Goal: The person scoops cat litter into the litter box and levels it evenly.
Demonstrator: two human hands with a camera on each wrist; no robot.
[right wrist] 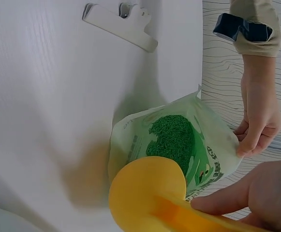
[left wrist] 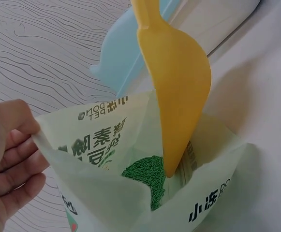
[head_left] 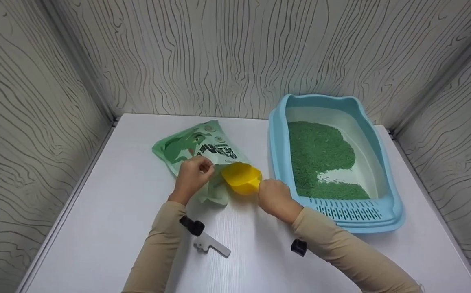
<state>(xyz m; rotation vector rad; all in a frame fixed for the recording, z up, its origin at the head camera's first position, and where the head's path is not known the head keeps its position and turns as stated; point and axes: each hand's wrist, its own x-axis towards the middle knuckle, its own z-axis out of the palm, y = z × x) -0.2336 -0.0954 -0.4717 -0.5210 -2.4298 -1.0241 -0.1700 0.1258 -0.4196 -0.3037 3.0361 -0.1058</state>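
Observation:
A pale green bag [head_left: 223,152] of cat litter lies on the table with its mouth spread toward me. My left hand [head_left: 195,173] pinches the bag's rim between thumb and fingers, seen close in the left wrist view. By its handle, my right hand [head_left: 275,198] grips a yellow litter scoop [head_left: 241,178]. The scoop's tip dips into the bag's mouth in the left wrist view. Green litter pellets [left wrist: 146,176] show deep inside the bag, and the right wrist view shows these pellets [right wrist: 174,142] beyond the scoop's bowl.
A blue litter box [head_left: 278,154] stands at the right, partly covered with green pellets [head_left: 316,148] over its pale floor. A white bag clip [head_left: 215,245] lies on the table near my left forearm. Wood-patterned walls [head_left: 219,57] enclose the table's back and sides.

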